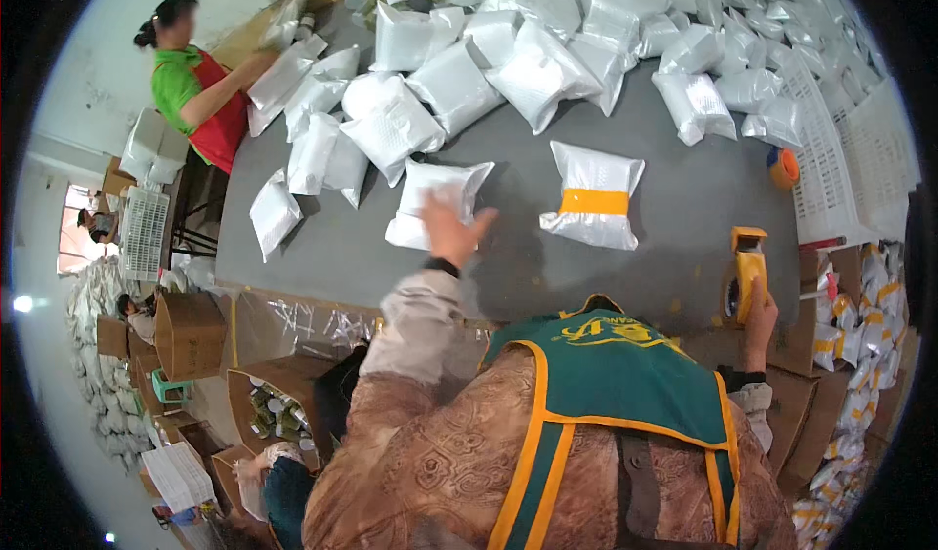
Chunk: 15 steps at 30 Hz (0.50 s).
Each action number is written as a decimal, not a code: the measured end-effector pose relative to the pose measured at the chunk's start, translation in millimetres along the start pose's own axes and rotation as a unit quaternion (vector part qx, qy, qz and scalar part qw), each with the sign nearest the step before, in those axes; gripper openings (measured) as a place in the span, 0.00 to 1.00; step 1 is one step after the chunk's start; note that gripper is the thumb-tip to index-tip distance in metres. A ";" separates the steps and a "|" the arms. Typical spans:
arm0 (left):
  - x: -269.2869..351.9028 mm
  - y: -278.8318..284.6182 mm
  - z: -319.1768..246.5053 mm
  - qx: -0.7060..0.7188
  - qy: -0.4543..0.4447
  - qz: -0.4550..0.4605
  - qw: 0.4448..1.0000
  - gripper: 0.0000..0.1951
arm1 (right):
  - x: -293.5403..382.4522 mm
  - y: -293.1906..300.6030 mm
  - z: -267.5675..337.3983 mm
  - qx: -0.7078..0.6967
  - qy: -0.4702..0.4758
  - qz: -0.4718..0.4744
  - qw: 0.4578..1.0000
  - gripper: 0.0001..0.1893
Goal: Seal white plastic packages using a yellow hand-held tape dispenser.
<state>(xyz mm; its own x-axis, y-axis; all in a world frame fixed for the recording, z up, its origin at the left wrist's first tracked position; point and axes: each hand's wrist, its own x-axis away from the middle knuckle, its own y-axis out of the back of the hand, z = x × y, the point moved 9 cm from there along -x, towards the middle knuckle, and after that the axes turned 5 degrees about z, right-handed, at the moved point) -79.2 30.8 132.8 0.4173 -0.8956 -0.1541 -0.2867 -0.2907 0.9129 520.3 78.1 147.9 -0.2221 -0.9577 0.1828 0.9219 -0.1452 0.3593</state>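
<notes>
My left hand (448,229), slightly blurred, is spread over a white bubble-wrap package (432,197) on the grey tabletop (513,271); whether it touches the package cannot be told. To the right lies another white package (593,173) with a band of orange tape (594,201) around its middle. At the table's right side my right hand (759,321) grips a yellow tape dispenser (750,275), held upright near the edge. Many untaped white packages (396,121) are heaped across the far side of the table.
A co-worker in a red apron (220,103) handles packages at the far left. An orange tape roll (784,168) lies by a white plastic crate (821,162) at the right. Cardboard boxes (192,336) stand below left, and taped packages (876,323) fill the lower right.
</notes>
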 end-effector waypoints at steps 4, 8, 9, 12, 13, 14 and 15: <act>0.1 -13.7 74.0 -0.085 0.131 0.106 0.982 0.45 | 28.0 -56.9 24.3 0.072 0.090 0.130 0.985 0.18; 30.4 -51.3 28.4 -0.084 0.058 0.167 0.981 0.43 | 60.3 -175.1 52.5 0.041 0.097 0.320 0.942 0.15; 37.9 -55.3 17.5 -0.049 0.066 0.184 0.979 0.39 | 66.7 -207.1 48.9 0.026 0.040 0.356 0.933 0.16; 53.7 -20.2 -6.7 -0.003 0.057 0.101 0.993 0.29 | 93.4 -266.8 71.4 -0.039 0.053 0.464 0.883 0.18; 60.1 -16.2 -17.2 0.160 0.017 0.141 0.977 0.24 | 94.2 -273.9 78.2 -0.040 0.066 0.457 0.886 0.18; 68.1 -9.3 -24.0 0.323 0.000 0.168 0.931 0.21 | 101.1 -283.7 83.3 0.006 0.094 0.482 0.871 0.19; 82.6 -19.8 -29.7 0.541 0.064 0.246 0.802 0.17 | 108.0 -291.4 85.4 0.061 0.115 0.499 0.857 0.21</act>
<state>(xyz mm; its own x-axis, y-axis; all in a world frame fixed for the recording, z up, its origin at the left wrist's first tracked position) -13.4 -27.4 113.2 0.0903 -0.9695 0.2280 -0.9950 -0.0976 -0.0210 200.6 38.2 141.1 0.7394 -0.6147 0.2747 0.5724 0.7887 0.2242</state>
